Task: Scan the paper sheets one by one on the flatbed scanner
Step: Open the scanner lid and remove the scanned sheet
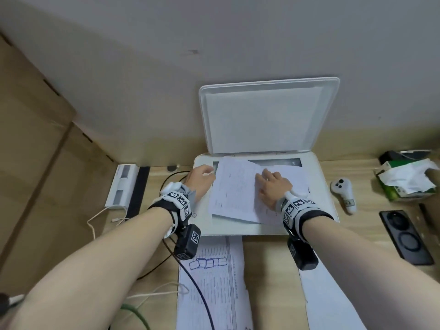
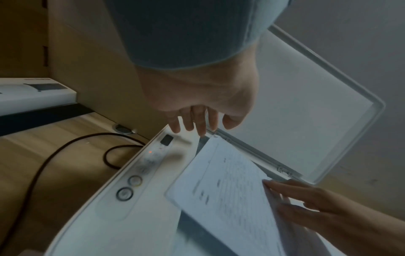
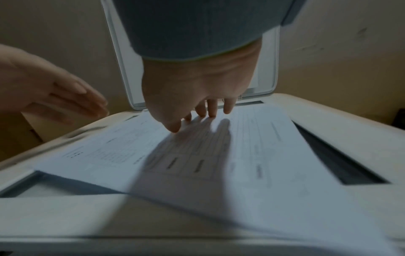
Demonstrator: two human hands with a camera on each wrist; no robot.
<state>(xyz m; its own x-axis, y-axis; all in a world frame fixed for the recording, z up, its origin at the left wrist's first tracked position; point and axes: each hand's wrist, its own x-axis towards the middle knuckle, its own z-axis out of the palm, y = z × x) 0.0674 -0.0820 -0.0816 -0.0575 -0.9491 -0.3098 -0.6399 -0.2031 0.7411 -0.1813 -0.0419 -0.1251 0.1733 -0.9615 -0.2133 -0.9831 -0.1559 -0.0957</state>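
Observation:
The white flatbed scanner [image 1: 319, 198] sits on the desk with its lid [image 1: 269, 115] raised. Printed paper [image 1: 233, 194] lies askew on the glass, its near edge overhanging the front frame; I cannot tell whether it is one sheet or two overlapping. My right hand [image 1: 265, 175] lies flat on the paper with straight, spread fingers [image 3: 211, 110] touching the paper [image 3: 197, 155]. My left hand [image 1: 210, 171] hovers at the scanner's far left corner, fingers [image 2: 190, 124] straight above the button strip [image 2: 140, 175], beside the paper's corner [image 2: 219, 181] and holding nothing.
Printed sheets [image 1: 212, 289] lie on the desk before the scanner, another [image 1: 319, 298] under my right arm. A white controller [image 1: 344, 194], black phone [image 1: 404, 236] and green tissue box [image 1: 402, 182] sit right. Left are a white box [image 1: 121, 184], cables [image 1: 166, 236] and cardboard boxes [image 1: 35, 163].

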